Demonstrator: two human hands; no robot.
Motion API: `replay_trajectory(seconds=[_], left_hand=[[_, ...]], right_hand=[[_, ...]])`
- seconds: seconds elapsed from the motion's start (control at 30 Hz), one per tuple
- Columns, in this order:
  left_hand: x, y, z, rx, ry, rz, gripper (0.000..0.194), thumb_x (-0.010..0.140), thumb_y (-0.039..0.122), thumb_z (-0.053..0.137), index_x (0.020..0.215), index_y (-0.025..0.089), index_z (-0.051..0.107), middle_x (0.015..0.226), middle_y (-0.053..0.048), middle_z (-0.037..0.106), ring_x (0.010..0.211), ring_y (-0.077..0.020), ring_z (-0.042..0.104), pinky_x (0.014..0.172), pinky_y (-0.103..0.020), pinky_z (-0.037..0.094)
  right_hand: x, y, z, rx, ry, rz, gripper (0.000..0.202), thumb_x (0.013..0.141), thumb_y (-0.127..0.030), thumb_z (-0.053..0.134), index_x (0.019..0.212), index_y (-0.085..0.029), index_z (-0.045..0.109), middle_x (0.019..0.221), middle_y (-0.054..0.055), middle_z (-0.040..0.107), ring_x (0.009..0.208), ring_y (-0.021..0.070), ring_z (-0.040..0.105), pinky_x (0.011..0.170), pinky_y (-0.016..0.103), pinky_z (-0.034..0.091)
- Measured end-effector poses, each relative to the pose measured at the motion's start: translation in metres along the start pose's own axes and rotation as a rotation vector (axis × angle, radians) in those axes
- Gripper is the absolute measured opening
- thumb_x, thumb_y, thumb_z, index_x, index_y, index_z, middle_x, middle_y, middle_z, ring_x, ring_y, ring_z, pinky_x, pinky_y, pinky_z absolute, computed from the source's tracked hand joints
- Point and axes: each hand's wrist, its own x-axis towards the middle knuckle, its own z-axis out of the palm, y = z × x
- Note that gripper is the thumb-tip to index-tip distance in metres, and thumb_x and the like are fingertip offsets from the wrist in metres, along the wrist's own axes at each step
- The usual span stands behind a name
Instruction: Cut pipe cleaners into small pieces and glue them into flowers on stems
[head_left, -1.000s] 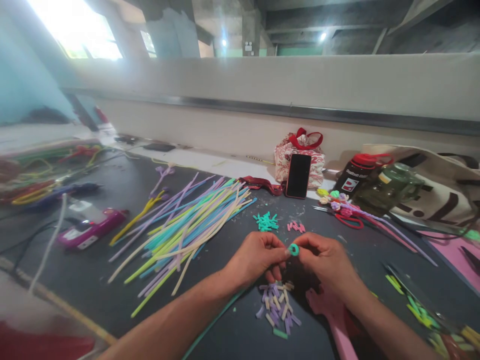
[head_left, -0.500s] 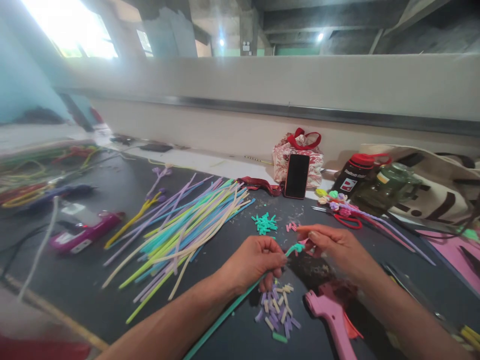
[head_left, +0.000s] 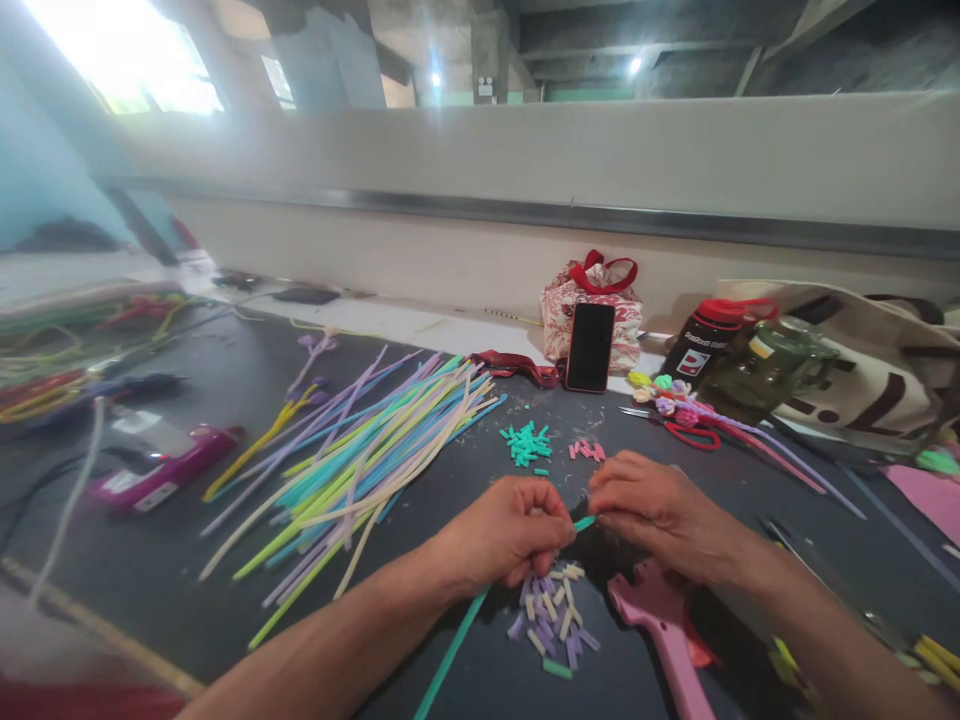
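A teal pipe cleaner (head_left: 454, 655) runs under my left wrist and up through my fingers. My left hand (head_left: 517, 530) pinches it near its upper end. On the other side, my right hand (head_left: 649, 510) has its fingers closed around that end and covers the tip. A short stretch of teal shows between the two hands. Just below lie short lilac and cream pieces (head_left: 556, 610), with one green piece among them. Beyond my hands are a small heap of teal cut pieces (head_left: 525, 443) and several pink ones (head_left: 586, 451).
Long pastel pipe cleaners (head_left: 375, 450) spread to the left. A pink glue gun (head_left: 667, 635) lies below my right hand. Red-handled scissors (head_left: 691, 436) rest beside pipe-cleaner flowers (head_left: 675, 398). A phone (head_left: 589, 347) leans on a patterned bag (head_left: 559, 310); bottles (head_left: 701, 345) stand right.
My right hand has closed in over the pipe cleaner's knotted tip, which showed before and is now covered. The camera view has shifted slightly.
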Motion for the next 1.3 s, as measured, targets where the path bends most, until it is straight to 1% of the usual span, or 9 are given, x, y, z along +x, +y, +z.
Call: replay_trajectory(seconds=[0.23,0.43,0.5,0.6,0.7,0.77,1.0,1.2,1.3], left_hand=[[-0.008,-0.001,-0.005,-0.104,-0.052,-0.022,0.011,0.065,0.022,0.058,0.064,0.016,0.049,0.035,0.01,0.044,0.023,-0.0015,0.027,0.027,-0.013,0.015],[-0.005,-0.004,-0.007,-0.252,-0.059,-0.038,0.012,0.064,0.021,0.06,0.061,0.015,0.05,0.034,0.009,0.042,0.021,-0.0012,0.025,0.026,-0.014,0.011],[-0.002,-0.006,-0.007,-0.358,-0.053,-0.041,0.012,0.065,0.021,0.059,0.061,0.015,0.049,0.035,0.009,0.041,0.022,-0.0006,0.023,0.027,-0.014,0.01],[0.002,-0.008,-0.005,-0.512,-0.05,-0.026,0.014,0.067,0.022,0.057,0.062,0.015,0.046,0.038,0.009,0.042,0.023,0.0007,0.021,0.028,-0.013,0.009],[0.005,-0.01,-0.003,-0.556,-0.022,0.001,0.016,0.068,0.024,0.058,0.065,0.016,0.045,0.039,0.009,0.042,0.023,0.0001,0.024,0.028,-0.013,0.011],[0.007,-0.012,-0.002,-0.537,0.009,0.003,0.017,0.068,0.026,0.059,0.066,0.016,0.044,0.039,0.009,0.043,0.022,-0.0005,0.025,0.028,-0.013,0.012],[0.013,-0.021,0.005,-0.474,0.03,-0.002,0.019,0.064,0.03,0.059,0.067,0.017,0.045,0.037,0.007,0.047,0.021,-0.0039,0.03,0.024,-0.014,0.017],[0.01,-0.019,0.014,-0.398,0.016,-0.016,0.019,0.065,0.032,0.059,0.065,0.017,0.047,0.035,0.007,0.047,0.022,-0.0051,0.032,0.024,-0.014,0.02],[0.007,-0.016,0.015,-0.355,-0.012,-0.032,0.021,0.066,0.034,0.06,0.07,0.016,0.05,0.046,0.004,0.056,0.029,-0.0061,0.043,0.03,-0.014,0.027]], right_hand=[[-0.001,-0.003,-0.007,-0.001,-0.046,-0.027,0.019,0.09,-0.027,0.044,0.086,-0.02,0.061,0.089,0.003,0.061,0.088,0.0167,0.049,0.08,0.032,0.035],[-0.003,0.003,-0.008,0.022,-0.002,0.009,0.019,0.089,-0.027,0.044,0.09,-0.022,0.062,0.09,0.003,0.062,0.088,0.0171,0.05,0.081,0.033,0.036],[-0.004,0.008,-0.006,0.128,0.07,0.095,0.018,0.088,-0.026,0.046,0.096,-0.022,0.062,0.095,0.003,0.061,0.092,0.0167,0.051,0.082,0.031,0.036],[-0.003,0.016,0.0,0.379,0.273,0.35,0.024,0.087,-0.031,0.046,0.105,-0.024,0.059,0.102,0.003,0.06,0.093,0.0172,0.053,0.08,0.029,0.039],[0.0,0.02,0.01,0.706,0.406,0.618,0.028,0.081,-0.04,0.051,0.093,-0.019,0.063,0.084,0.004,0.064,0.07,0.0154,0.058,0.061,0.025,0.042],[0.003,0.017,0.017,0.868,0.418,0.702,0.029,0.077,-0.043,0.055,0.084,-0.016,0.064,0.073,0.002,0.063,0.058,0.0127,0.055,0.049,0.021,0.038],[0.014,-0.002,0.035,1.034,0.411,0.729,0.029,0.072,-0.042,0.059,0.067,-0.014,0.061,0.056,-0.001,0.057,0.045,0.0073,0.047,0.041,0.017,0.029],[0.013,-0.004,0.038,1.051,0.486,0.726,0.026,0.073,-0.04,0.059,0.069,-0.015,0.06,0.049,-0.003,0.054,0.042,0.0075,0.042,0.041,0.018,0.028],[0.012,-0.004,0.04,1.064,0.506,0.714,0.019,0.072,-0.035,0.061,0.07,-0.016,0.062,0.048,-0.005,0.053,0.042,0.0074,0.042,0.042,0.018,0.027]])
